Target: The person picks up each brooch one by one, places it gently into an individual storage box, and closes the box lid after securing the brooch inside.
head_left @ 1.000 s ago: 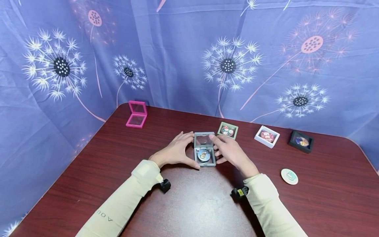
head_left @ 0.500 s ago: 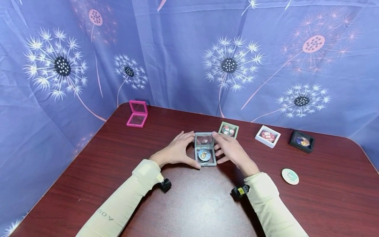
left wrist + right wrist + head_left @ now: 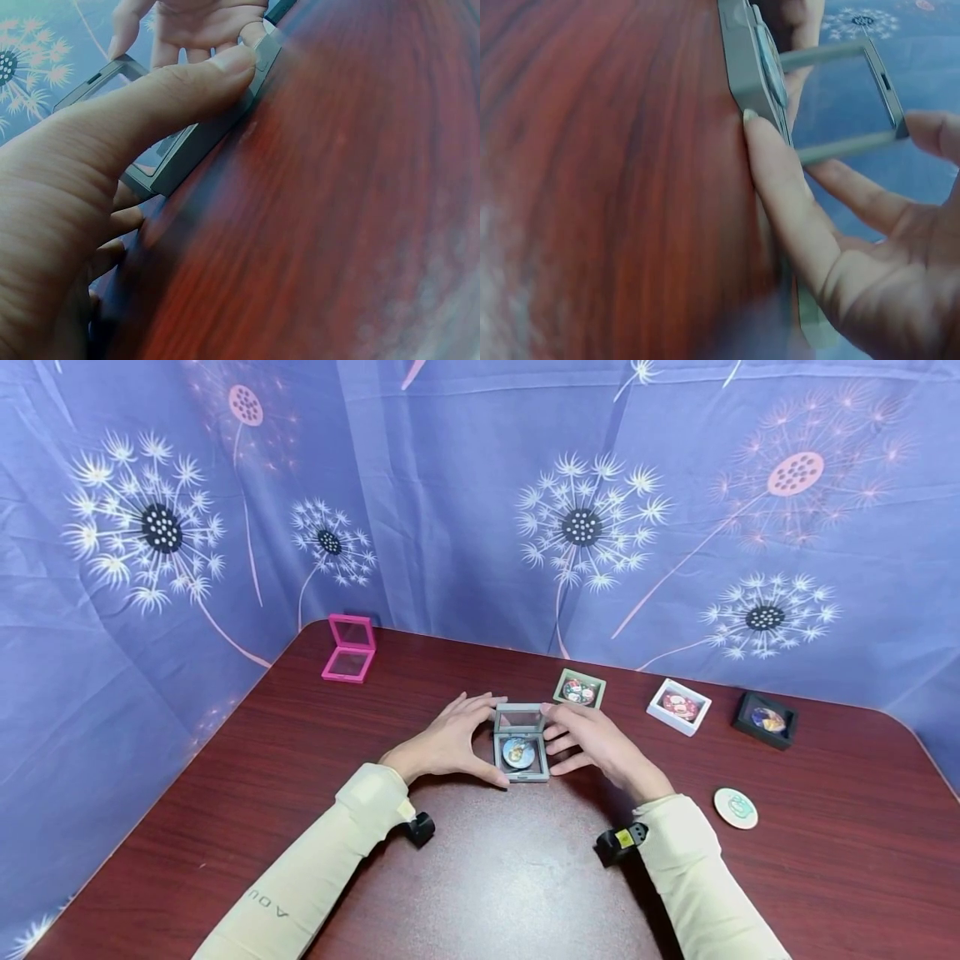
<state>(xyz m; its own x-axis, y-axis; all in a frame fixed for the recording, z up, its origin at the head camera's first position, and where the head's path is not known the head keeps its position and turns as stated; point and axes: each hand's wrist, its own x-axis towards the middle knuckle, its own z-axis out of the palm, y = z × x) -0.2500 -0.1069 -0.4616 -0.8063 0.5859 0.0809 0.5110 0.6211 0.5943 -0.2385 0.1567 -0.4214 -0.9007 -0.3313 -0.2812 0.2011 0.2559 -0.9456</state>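
A small grey display case (image 3: 522,777) with a clear window stands hinged apart on the table, its lid (image 3: 520,719) raised at the back. In its base lies a round badge (image 3: 518,752) with a blue picture. My left hand (image 3: 444,745) grips the case from the left, thumb along the front edge and fingers at the far side. My right hand (image 3: 596,742) is at the right side, fingers spread. In the right wrist view one of its fingertips touches the corner of the lid (image 3: 847,154), and another finger lies against the base (image 3: 746,71).
A pink case (image 3: 348,664) stands with its lid up at the far left. Behind my right hand is a green case (image 3: 579,688) with a badge; a white case (image 3: 678,706) and a black case (image 3: 765,719) lie farther right. A loose round badge (image 3: 736,808) rests nearer.
The lid of the grey case has tipped forward a little, with my right fingertip at its corner. My right wrist has shifted slightly to the right. My left hand stays in place.
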